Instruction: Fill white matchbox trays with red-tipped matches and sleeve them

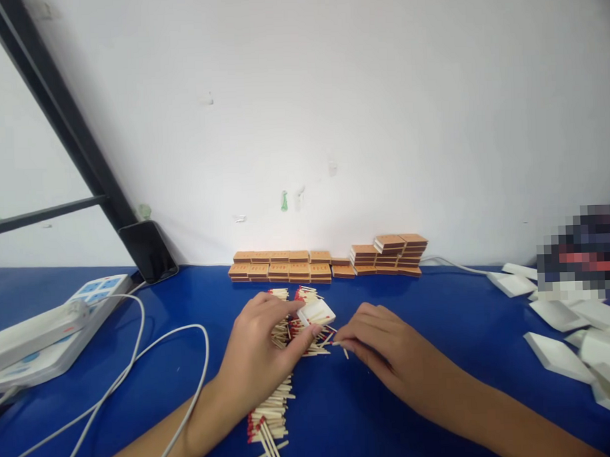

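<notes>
My left hand (263, 343) grips a small white matchbox tray (316, 312) between thumb and fingers, above the loose matches. A few matchsticks lie in that tray. Just to its right, my right hand (376, 339) pinches matchsticks (338, 344) at its fingertips; how many is hard to make out. Red-headed matches (269, 416) are heaped in a long strip on the blue table, running under and in front of my left hand, which hides part of them.
Orange-brown matchboxes (279, 266) stand in stacked rows along the wall, with a taller stack (398, 252) at the right. White trays (559, 356) are piled at far right. A power strip (63, 337), white cable (205, 338) and black phone (149, 250) occupy the left of the table.
</notes>
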### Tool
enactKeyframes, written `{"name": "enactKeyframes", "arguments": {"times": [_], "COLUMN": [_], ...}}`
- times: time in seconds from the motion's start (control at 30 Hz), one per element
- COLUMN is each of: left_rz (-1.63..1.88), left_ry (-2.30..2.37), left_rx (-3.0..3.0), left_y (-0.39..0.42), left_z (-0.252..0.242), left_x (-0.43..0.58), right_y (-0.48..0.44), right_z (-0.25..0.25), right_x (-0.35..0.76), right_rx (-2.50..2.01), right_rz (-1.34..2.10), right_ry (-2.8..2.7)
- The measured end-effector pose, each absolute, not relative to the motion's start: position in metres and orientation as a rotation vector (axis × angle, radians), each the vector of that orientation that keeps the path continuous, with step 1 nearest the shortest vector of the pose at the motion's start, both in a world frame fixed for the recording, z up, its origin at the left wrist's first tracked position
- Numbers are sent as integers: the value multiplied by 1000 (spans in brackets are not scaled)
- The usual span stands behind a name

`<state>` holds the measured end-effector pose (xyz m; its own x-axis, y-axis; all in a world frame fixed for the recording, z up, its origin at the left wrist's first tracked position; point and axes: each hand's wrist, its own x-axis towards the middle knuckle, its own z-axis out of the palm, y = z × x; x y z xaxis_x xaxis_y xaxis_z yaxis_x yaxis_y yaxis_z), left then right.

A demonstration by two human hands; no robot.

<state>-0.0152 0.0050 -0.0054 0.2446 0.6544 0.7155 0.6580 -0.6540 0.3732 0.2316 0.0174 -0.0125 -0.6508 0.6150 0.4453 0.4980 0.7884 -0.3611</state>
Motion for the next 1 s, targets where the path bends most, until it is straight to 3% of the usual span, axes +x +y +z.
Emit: {"name": "enactKeyframes", "arguments": {"times": [1.0], "left_rz": [-1399], "left_ry": [-1072], "left_rx": [-2643], "left_y": [3], "left_z": [-10], "left_x": [-13], "right_y": [8], "right_z": [-1], "right_x": [233], "right_rx": [-948], "right_rz": [297], "right_ry": [-1921]}}
